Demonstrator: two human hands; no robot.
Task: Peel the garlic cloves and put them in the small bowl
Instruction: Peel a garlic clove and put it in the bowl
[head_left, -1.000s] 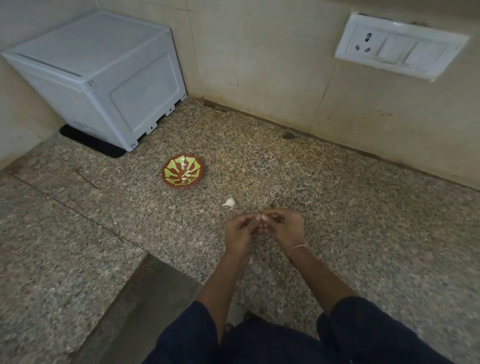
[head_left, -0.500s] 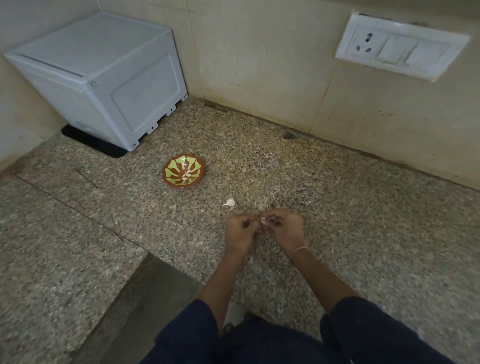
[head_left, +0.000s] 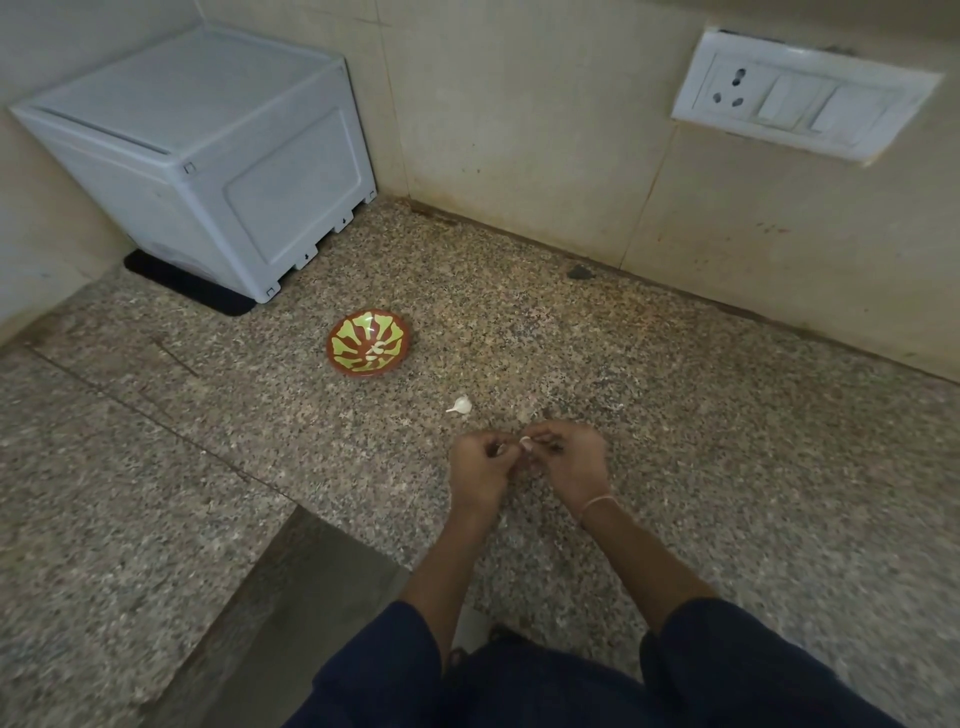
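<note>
A small brown bowl (head_left: 370, 348) with a green and yellow pattern sits on the granite counter and holds a few pale garlic pieces. One unpeeled white garlic clove (head_left: 461, 406) lies on the counter between the bowl and my hands. My left hand (head_left: 480, 470) and my right hand (head_left: 571, 465) meet just in front of me, fingers pinched together on a small garlic clove (head_left: 525, 443), of which only a pale tip shows. Both hands hover low over the counter, to the right of the bowl and nearer to me.
A pale blue plastic box (head_left: 208, 156) stands on a black mat in the back left corner. A white switch and socket panel (head_left: 800, 96) hangs on the tiled wall at right. The counter steps down at the front left edge (head_left: 311, 519).
My fingers have shifted slightly on the clove, with the hands drawn a little closer and the pale tip now showing between them. Bowl and loose clove stay where they were.
</note>
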